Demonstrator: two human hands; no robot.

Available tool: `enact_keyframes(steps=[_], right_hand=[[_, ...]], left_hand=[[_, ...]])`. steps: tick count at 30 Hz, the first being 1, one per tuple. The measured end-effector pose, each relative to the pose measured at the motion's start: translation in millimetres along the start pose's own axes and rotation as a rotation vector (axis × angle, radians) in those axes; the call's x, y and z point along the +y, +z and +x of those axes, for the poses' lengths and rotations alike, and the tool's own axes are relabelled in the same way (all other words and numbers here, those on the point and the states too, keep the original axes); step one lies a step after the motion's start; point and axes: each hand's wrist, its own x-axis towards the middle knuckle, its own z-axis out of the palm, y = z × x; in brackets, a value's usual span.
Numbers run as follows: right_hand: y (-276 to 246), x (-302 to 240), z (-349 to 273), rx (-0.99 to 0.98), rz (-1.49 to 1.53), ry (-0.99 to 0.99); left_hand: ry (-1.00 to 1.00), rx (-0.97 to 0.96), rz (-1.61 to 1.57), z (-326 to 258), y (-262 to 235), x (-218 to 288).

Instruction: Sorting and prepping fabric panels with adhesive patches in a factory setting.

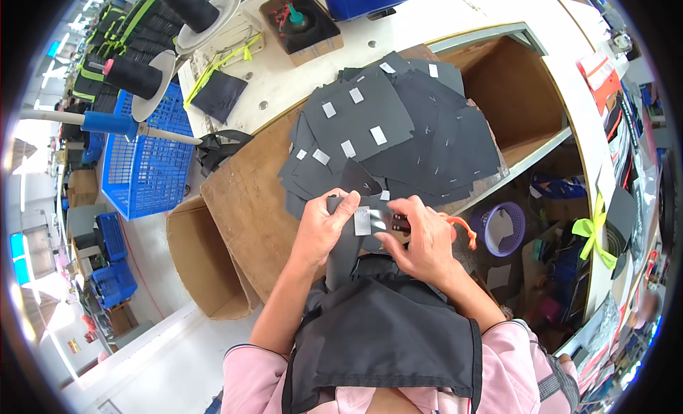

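My left hand [319,232] pinches a black fabric piece [344,254] between thumb and fingers, in front of my chest. A pale rectangular patch [362,220] sits on that piece, just right of my left thumb. My right hand [428,244] is curled around small thread snips [400,226] with dark handles. Their shiny blade end lies close to the right side of the patch; whether it touches the fabric I cannot tell. An orange cord [466,229] trails out from behind my right fingers. Just beyond both hands spreads a pile of black fabric pieces [445,147], several with white patches.
The pile lies on a brown board [249,193] beside a white worktable [455,15]. An open wooden compartment [512,86] is at the right. Thread cones [135,78] and a blue basket [142,161] stand left. A cardboard box [203,261] and a purple bin [502,229] are lower down.
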Motion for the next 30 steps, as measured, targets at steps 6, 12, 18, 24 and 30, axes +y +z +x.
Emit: enact_keyframes(steps=[6, 12, 18, 24, 30], right_hand=[[2.5, 9.6, -5.1, 0.066, -0.097, -0.164], [5.8, 8.5, -4.6, 0.125, -0.095, -0.187], [3.5, 6.1, -5.6, 0.247, -0.025, -0.228], [-14.8, 6.4, 15.1, 0.114, 0.354, 0.156], [-18.5, 54.7, 32.4, -0.476, 0.245, 0.049]], left_hand=[[0.014, 0.038, 0.038, -8.3, 6.0, 9.0], [0.034, 0.016, 0.048, -9.4, 5.7, 10.4], [-0.033, 0.013, 0.069, -10.1, 5.7, 11.3], [-0.017, -0.090, 0.150, -9.5, -0.5, 15.7], [0.117, -0.196, 0.367, 3.4, -38.5, 10.7]])
